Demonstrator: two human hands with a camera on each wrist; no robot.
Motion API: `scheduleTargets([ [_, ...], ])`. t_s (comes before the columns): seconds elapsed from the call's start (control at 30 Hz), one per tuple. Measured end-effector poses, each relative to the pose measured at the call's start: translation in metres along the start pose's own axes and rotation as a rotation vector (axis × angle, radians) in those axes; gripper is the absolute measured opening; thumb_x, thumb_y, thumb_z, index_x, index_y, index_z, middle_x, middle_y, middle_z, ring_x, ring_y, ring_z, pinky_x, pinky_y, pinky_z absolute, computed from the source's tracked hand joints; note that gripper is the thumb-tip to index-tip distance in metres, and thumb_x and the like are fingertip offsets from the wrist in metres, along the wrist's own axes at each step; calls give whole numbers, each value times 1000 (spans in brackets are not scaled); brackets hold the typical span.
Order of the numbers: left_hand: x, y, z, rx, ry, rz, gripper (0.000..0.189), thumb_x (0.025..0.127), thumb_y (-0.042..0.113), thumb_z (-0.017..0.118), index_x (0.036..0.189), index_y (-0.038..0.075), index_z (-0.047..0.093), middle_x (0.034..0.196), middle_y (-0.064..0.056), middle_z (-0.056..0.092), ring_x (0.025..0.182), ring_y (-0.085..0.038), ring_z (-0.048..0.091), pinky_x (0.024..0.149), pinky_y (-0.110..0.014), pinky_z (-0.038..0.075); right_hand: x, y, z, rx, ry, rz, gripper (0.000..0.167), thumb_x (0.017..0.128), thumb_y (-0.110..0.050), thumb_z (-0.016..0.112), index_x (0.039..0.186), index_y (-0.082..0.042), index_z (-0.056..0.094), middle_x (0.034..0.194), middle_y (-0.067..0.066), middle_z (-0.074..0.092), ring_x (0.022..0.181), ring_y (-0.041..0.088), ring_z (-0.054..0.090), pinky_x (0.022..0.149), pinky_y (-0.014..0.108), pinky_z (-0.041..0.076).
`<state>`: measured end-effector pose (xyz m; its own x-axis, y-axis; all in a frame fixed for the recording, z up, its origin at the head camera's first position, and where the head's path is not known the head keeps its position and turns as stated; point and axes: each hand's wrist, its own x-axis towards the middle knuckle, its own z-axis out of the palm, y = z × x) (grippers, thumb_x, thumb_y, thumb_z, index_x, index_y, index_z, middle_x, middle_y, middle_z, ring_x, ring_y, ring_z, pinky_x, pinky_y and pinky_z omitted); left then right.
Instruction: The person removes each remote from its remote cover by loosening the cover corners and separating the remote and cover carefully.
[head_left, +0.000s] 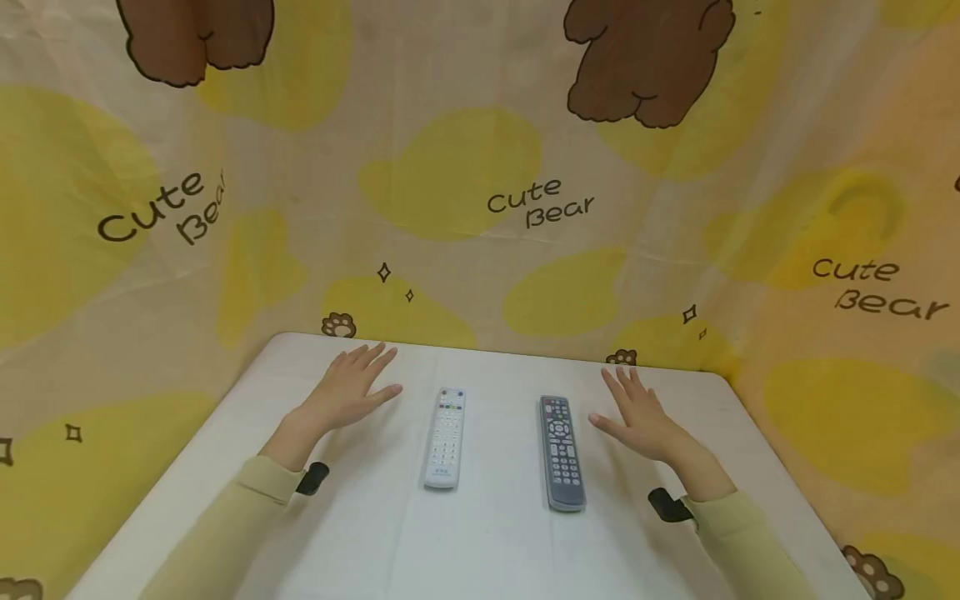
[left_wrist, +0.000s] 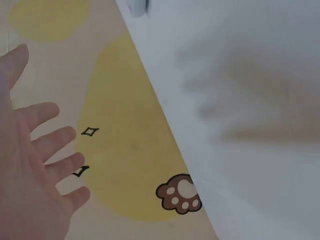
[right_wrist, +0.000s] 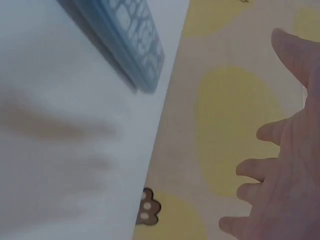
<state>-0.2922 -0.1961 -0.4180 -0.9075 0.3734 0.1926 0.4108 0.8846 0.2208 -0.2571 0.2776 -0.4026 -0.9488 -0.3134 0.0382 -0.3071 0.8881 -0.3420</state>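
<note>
A white remote control [head_left: 446, 438] lies on the white table [head_left: 487, 550], its buttons facing up. To its right lies a dark grey remote control [head_left: 562, 454] with pale buttons, also face up. My left hand [head_left: 348, 387] hovers left of the white remote, fingers spread and nothing held. On the other side, my right hand [head_left: 637, 417] is held over the table just right of the grey remote, its fingers apart and holding nothing. In the right wrist view the grey remote [right_wrist: 127, 40] shows near the table edge, apart from the hand [right_wrist: 280, 165].
A yellow-and-beige cloth [head_left: 450, 175] printed with bears and lettering hangs behind the table and along both sides. Black straps or devices [head_left: 670, 505] sit at both wrists, by the light sleeves [head_left: 225, 525].
</note>
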Motion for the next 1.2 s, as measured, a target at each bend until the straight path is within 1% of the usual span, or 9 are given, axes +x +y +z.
scheduleTargets([
  [0.17,4,11,9,-34,12,19,74,91,57,49,149,14,31,154,-12,30,140,-40,26,113,-58,18,9,-13,15,34,12,-37,90,89,-51,58,151,-2,15,156,25,11,143,45,4,111,64,9],
  [0.37,8,21,21,-102,20,0,74,89,55,54,148,16,33,152,-10,34,137,-38,32,112,-56,25,19,-28,33,99,33,-66,88,88,-44,63,150,-1,17,156,22,16,143,41,14,111,60,20],
  [0.47,11,24,27,-160,17,-26,74,88,55,57,147,17,35,149,-10,38,136,-36,35,111,-55,29,25,-37,42,115,49,-78,87,88,-43,64,149,1,19,154,24,20,141,41,20,111,58,24],
  [0.6,13,27,35,-241,-1,-55,72,87,53,60,145,17,39,147,-9,42,135,-33,37,111,-52,31,31,-50,53,187,34,-66,88,86,-46,65,149,-2,22,153,23,24,140,41,24,110,57,27],
  [0.7,14,27,42,-288,10,-58,68,87,50,62,142,16,43,145,-8,46,135,-32,39,111,-51,31,36,-60,61,246,22,-47,86,85,-46,66,149,-4,25,152,21,28,139,40,27,111,56,27],
  [0.8,15,28,49,-349,22,-71,64,86,46,65,140,16,46,143,-8,48,134,-32,40,111,-50,31,41,-67,70,290,33,-45,82,84,-40,69,147,-6,30,150,20,34,138,39,31,110,56,28],
  [0.9,16,30,54,-431,22,-92,61,85,42,68,137,15,50,141,-8,50,132,-32,42,109,-50,33,47,-73,79,307,55,-69,79,83,-38,71,145,-5,35,146,18,40,136,38,35,109,54,31],
  [1.03,16,32,59,-524,21,-110,59,83,38,71,133,13,54,135,-8,56,126,-32,49,105,-51,38,56,-81,90,313,85,-110,73,83,-37,71,140,-2,42,140,18,48,128,36,46,105,49,40],
  [1.2,17,32,67,-588,13,-140,57,80,42,73,128,14,59,127,-6,61,121,-32,53,100,-52,43,65,-90,104,378,97,-132,67,83,-33,72,134,2,47,131,19,56,119,34,55,100,43,46],
])
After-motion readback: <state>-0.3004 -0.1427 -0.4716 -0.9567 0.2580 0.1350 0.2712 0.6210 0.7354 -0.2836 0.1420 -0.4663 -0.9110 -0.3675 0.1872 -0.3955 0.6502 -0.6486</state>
